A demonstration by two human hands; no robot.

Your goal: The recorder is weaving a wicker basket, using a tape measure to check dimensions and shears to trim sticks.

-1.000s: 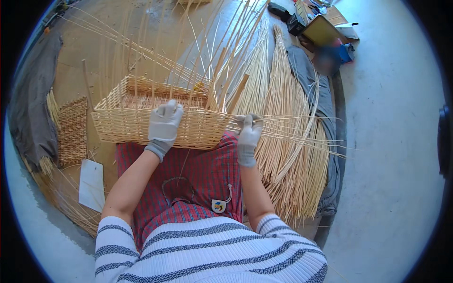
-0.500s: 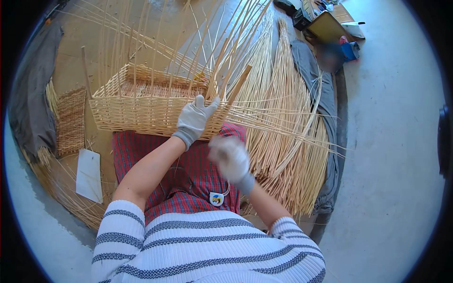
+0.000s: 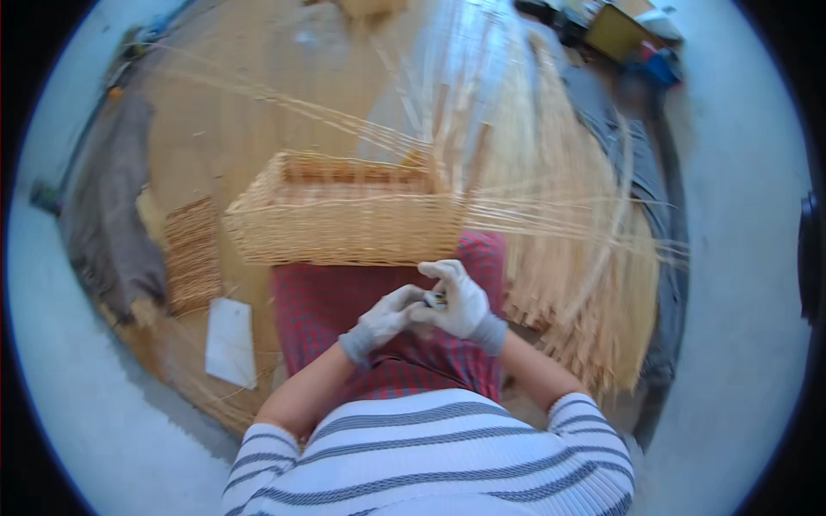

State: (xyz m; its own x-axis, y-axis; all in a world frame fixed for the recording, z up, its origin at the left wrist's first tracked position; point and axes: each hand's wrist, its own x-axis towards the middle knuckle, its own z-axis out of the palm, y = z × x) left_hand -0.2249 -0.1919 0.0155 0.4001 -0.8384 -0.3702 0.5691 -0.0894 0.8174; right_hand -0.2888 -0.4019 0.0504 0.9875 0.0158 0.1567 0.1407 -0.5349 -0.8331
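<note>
Grip: right hand [image 3: 458, 303] is curled closed around a small item [image 3: 437, 301], pale with dark and yellow patches; left hand [image 3: 391, 320] is brought up against it with fingers bent, but whether any of it is held there can't be told through the blur. Neither hand is on the basket [image 3: 344, 230], which is set just beyond them, across the far end of the red checked cloth [image 3: 323, 297] over the lap. Status: base and walls are woven, front wall brought up to a fairly even edge. Unfinished, as judged: no closed border can be made out, stakes [image 3: 478, 159] are left standing at the right corner, and long strands [image 3: 564, 219] are left untrimmed out to the right. More strands [image 3: 344, 125] are run off to the upper left. In the way: the right side is crowded by those ends, which are laid over the cane bundles [image 3: 559, 297]. To the left, a woven panel [image 3: 193, 254], a white sheet [image 3: 230, 340] and grey fabric [image 3: 116, 206] are spread well apart from the hands.
</note>
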